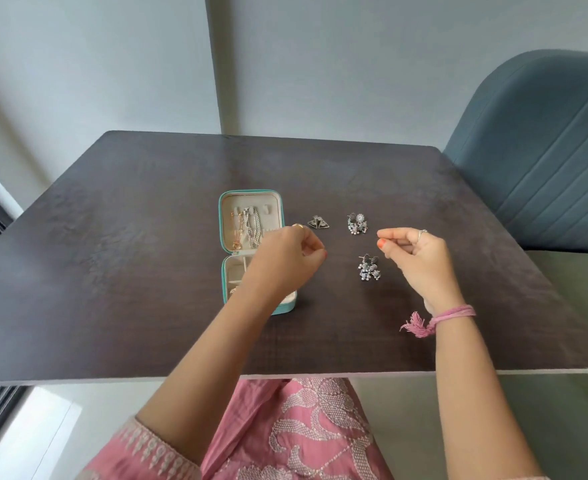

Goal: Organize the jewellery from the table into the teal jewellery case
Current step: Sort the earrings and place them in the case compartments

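Case [224, 216] lay open, long axis running away from the person, lid at the far end. Left hand [287, 256] and right hand [412, 252] pinched narrowly; contents indiscernible.

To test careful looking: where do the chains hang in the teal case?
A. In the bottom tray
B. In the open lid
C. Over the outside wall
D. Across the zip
B: the chains hang inside the raised lid of the teal case, above the tray half.

Left hand [285, 258] hides teal jewellery case [224, 216] lower tray; pinched items too small.
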Action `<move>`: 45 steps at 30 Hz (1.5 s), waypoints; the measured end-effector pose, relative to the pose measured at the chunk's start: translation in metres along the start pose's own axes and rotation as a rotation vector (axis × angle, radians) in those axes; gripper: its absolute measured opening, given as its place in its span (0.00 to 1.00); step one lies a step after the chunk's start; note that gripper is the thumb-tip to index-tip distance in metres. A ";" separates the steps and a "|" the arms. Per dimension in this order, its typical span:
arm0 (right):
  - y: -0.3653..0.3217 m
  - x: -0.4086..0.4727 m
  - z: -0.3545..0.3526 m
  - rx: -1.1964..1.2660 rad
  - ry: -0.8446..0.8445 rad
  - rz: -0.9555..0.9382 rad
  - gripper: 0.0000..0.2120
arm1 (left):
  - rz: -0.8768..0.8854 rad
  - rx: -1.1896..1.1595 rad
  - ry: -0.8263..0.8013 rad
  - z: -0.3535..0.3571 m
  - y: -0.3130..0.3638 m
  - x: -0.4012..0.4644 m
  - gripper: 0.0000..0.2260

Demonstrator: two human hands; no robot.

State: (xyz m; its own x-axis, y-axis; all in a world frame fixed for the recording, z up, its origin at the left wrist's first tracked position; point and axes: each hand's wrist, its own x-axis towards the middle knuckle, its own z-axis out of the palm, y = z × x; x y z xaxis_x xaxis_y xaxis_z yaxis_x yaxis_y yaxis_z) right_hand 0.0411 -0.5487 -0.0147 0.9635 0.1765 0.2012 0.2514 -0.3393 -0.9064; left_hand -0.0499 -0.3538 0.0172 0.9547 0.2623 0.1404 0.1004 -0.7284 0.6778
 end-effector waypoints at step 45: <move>-0.059 0.004 -0.002 0.260 -0.193 -0.116 0.06 | 0.080 -0.429 0.028 -0.008 0.026 0.017 0.05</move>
State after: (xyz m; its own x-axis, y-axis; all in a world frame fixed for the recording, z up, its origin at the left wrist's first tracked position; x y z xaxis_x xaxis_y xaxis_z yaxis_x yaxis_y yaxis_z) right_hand 0.0302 -0.5295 0.0407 0.8884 0.3801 0.2573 0.3028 -0.0641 -0.9509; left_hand -0.0333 -0.3629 0.0429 0.9462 0.2368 0.2203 -0.1049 -0.4196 0.9016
